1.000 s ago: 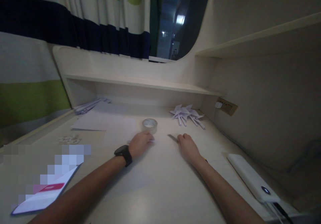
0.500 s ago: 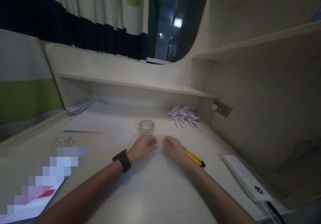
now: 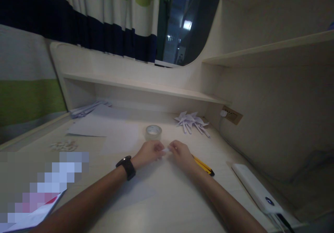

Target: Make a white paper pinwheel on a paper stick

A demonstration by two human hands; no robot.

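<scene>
On the pale wooden desk [image 3: 161, 198] both hands met near the middle. The left hand [image 3: 148, 152], with a black watch [image 3: 126, 167] on its wrist, and the right hand [image 3: 181, 153] were held close together, fingertips toward each other. Between them was a small white piece of paper [image 3: 165, 150], and the fingers of both hands were pinched together on it, one hand at each end. The piece was very small and the light was dim, so its exact shape could not be told. It was just above the desk surface, or resting on it; which one could not be told.

Just behind the left hand stood a roll of clear adhesive tape [image 3: 153, 132], lying flat, near but not touching the hand. Beside the right wrist lay a yellow and black utility knife [image 3: 204, 166], partly hidden by the hand. Further back, near the wall socket [image 3: 231, 114], lay a pile of folded white paper pinwheels [image 3: 192, 121]. On the left side of the desk were flat white paper sheets [image 3: 104, 127], and some small white paper cut-outs [image 3: 64, 145] nearer to the edge. A white power bank [image 3: 257, 187] with cables lay at the right, well apart from the hands.
</scene>
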